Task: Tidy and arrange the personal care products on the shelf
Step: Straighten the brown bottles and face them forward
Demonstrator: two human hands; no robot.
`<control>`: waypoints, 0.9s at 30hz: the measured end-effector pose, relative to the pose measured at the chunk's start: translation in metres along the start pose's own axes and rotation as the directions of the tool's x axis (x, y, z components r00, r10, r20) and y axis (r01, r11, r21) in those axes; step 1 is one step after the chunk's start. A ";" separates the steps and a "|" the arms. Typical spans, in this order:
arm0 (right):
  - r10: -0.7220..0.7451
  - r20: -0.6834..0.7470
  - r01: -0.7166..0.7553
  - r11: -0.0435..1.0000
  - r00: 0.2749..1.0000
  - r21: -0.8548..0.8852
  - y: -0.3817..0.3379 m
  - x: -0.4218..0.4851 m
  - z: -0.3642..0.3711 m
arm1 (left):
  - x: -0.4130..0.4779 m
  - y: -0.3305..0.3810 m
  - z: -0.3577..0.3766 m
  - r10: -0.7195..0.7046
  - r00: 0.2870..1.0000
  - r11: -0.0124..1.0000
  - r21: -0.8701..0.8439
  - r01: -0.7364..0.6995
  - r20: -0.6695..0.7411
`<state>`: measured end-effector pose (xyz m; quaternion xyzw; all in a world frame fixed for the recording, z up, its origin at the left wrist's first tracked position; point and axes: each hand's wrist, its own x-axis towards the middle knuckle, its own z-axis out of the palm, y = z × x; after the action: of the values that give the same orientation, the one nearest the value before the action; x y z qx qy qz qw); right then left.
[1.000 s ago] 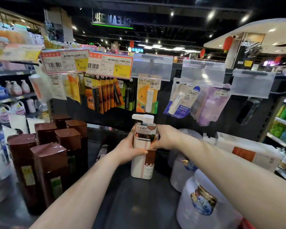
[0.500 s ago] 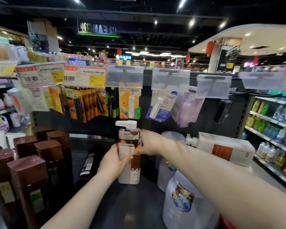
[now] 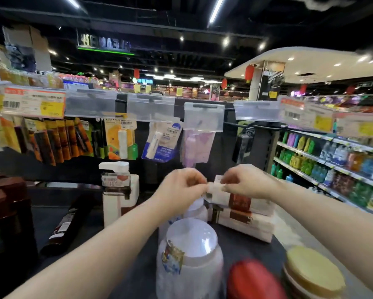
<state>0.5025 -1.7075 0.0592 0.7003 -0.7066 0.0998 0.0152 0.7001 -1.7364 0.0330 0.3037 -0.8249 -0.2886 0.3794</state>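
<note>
On shelf [image 3: 241, 240], fingers [image 3: 199, 184] seemingly pinch the sideways bottle's [image 3: 238, 201] leftward pump [image 3: 214, 188].

Site: retail shop, personal-care aisle. You stood at a dark shelf [image 3: 116, 244] carrying pump bottles [image 3: 118, 197] and white tubs [image 3: 190, 255]. Evidence noted: barcoded price tags [image 3: 33, 103] with yellow panels clipped along a rail overhead; clear tag holders [image 3: 204, 116] beside them; carded lip balms [image 3: 121, 139] hanging on pegs; at your right, tiered shelving [image 3: 332, 165] packed with rows of coloured bottles; beyond, strip lights [image 3: 217, 9], red lanterns [image 3: 249, 72] and a lit hanging sign [image 3: 104, 43] over further displays.
</note>
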 end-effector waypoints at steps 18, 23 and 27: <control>0.166 0.108 -0.142 0.970 0.980 -0.197 0.106 0.069 0.065 | 0.041 0.005 0.054 -0.261 0.963 0.962 0.064 0.265 -0.063; 0.066 0.048 -0.063 0.995 0.997 -0.075 0.102 0.045 0.059 | 0.040 0.006 0.059 -0.360 0.929 0.932 0.025 0.363 -0.085; 0.008 0.042 -0.015 0.982 0.999 0.190 0.098 0.009 0.046 | 0.038 0.012 0.056 -0.422 0.899 0.893 0.119 0.434 -0.118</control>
<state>0.4102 -1.7237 0.0036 0.6964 -0.6980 0.1526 -0.0671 0.6317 -1.7418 0.0281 0.5166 -0.7385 -0.2918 0.3202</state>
